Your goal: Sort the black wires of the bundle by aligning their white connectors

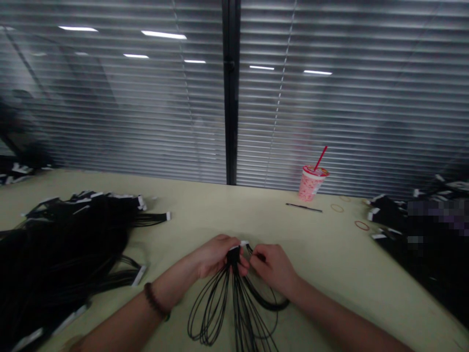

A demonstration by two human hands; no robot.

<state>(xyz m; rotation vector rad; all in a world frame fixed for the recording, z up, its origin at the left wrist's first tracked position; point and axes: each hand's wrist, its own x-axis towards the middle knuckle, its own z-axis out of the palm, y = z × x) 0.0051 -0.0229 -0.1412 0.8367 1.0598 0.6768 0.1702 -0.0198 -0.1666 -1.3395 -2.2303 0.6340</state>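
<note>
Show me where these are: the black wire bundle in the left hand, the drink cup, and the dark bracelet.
Black wire bundle (233,257): head view, on its dense, gathered upper part.
Drink cup (310,187): head view, on its pink patterned side.
Dark bracelet (154,300): head view, midway along its visible band.

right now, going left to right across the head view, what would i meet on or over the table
Left-hand pile of black cables → left hand → right hand → pink cup → reddish ring → right-hand pile of black cables
</note>
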